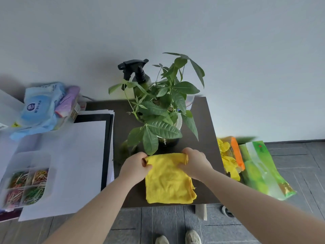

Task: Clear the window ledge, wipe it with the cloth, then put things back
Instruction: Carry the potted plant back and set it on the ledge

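A yellow cloth [169, 178] lies folded on the near end of a dark ledge [209, 138], just in front of a potted plant [158, 111]. Both of a person's hands grasp the cloth's far edge, the edge nearest the plant. The left hand [134, 167] pinches the far left corner between curled fingers and thumb. The right hand [194, 162] grips the far right corner, fingers curled over the fabric. The rest of the cloth lies flat on the ledge.

Behind the plant, against the wall, stands a spray bottle [139, 74] with a black trigger head. Left of the plant lie white papers [70, 147]. On them, nearer the viewer, sits a clear box [26, 182] of coloured clips. Farther left of the plant, blue and purple packets [45, 106] are piled up. Right of the plant, lower down on the floor, lies a green bag [262, 168].
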Tool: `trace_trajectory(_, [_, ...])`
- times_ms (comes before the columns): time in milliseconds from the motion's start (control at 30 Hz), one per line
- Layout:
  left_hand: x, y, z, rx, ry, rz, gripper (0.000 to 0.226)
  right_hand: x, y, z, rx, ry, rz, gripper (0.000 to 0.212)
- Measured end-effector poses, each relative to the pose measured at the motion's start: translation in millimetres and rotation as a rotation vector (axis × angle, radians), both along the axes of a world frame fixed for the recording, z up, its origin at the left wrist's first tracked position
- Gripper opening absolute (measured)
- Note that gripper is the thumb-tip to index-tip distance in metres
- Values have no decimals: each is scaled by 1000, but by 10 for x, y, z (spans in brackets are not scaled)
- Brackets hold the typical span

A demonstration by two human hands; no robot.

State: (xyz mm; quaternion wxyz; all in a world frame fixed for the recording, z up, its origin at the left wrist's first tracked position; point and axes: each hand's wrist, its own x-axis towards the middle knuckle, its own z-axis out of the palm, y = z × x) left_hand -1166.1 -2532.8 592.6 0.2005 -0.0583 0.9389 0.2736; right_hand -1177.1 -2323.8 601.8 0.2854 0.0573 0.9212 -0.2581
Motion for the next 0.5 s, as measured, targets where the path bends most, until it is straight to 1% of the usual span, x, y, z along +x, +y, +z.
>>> trace_trajectory(33, [-19,-3,5,-34,8,-12,20,-12,0,17,23,14,-7,55])
trace_trajectory(100, [-74,-4,26,-70,51,-17,17,-77,1,75,12,66,-53,66])
trace_trajectory(200, [-164,12,96,-45,178,-8,34,-234,-5,186,-86,119,-129,74])
trace_trajectory(267, [-240,33,147,-35,211,-7,36,-318,-5,258,-122,125,-134,77])
trace_trajectory(300, [-271,57,205,-40,213,-14,32,-350,-7,281,-131,126,-119,79])
trace_trajectory(367, [-362,64,204,20,213,-35,7,-399,-9,303,-154,110,-94,83])
trace_trajectory(433, [-441,102,226,116,162,-45,32,-448,-25,285,-200,78,-101,87])
trace_trajectory(500, [-472,130,205,189,84,-48,43,-473,-54,232,-285,49,-113,87])
